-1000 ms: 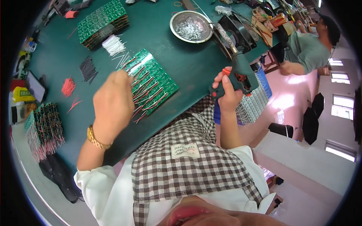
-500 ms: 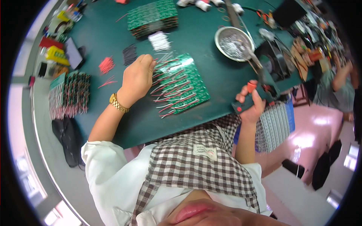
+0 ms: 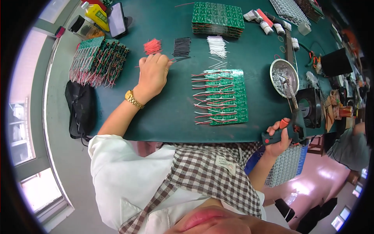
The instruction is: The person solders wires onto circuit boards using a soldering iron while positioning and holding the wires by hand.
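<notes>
My left hand (image 3: 154, 76) is closed in a pinch, just in front of a pile of short red wires (image 3: 152, 46). A thin red wire (image 3: 171, 60) sticks out at its fingertips. Beside it lie short black wires (image 3: 182, 46), and further right are white wires (image 3: 217, 46). A green circuit board panel (image 3: 239, 97) rests on the table, with red and white wires running off its left side. My right hand (image 3: 278, 138) grips the dark green soldering gun (image 3: 298, 124) with an orange trigger. The gun's front end reaches to a metal strainer (image 3: 275, 80) holding silvery bits.
A taped stack of green boards (image 3: 218, 17) stands at the back. Wired boards (image 3: 97, 62) are piled at left, near a phone (image 3: 117, 20), a yellow bottle (image 3: 96, 16) and a black bag (image 3: 80, 107). A black fan-like unit (image 3: 311, 107) stands at right.
The view has shifted left. My left hand has moved left from the wired board panel to the red and black wires. My right hand still holds the soldering gun.
</notes>
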Motion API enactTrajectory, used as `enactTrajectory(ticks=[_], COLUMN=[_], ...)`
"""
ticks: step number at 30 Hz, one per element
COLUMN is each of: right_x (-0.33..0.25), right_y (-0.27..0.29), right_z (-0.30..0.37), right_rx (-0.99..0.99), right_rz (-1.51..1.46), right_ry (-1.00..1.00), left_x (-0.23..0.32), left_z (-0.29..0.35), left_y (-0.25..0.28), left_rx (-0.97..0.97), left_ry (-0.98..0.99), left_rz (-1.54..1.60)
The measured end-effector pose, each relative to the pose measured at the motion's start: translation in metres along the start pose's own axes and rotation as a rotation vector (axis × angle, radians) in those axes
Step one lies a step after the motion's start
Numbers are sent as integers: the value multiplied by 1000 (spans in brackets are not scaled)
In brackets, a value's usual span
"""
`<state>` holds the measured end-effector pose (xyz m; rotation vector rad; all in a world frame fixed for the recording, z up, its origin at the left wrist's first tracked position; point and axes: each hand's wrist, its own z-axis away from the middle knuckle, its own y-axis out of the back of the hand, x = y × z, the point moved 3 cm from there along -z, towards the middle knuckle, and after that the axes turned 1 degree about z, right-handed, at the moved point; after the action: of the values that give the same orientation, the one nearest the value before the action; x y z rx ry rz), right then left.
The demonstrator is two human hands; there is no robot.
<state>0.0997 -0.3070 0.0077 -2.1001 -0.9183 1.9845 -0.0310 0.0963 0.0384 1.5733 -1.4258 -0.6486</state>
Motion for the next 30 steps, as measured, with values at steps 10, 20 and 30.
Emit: enactTrajectory(ticks=[10, 20, 30], right_x=[0, 7, 10], right_y=[1, 4, 8], right_z=[4, 0, 3], right_rx=[23, 24, -25], right_rz=[12, 29, -39], right_ry=[76, 107, 61], left_x=[-18, 86, 69], left_z=[-6, -36, -8], left_y=[8, -46, -25], left_rx=[87, -503, -682], left_ry=[-11, -29, 607], left_rz=[-344, 333, 1520])
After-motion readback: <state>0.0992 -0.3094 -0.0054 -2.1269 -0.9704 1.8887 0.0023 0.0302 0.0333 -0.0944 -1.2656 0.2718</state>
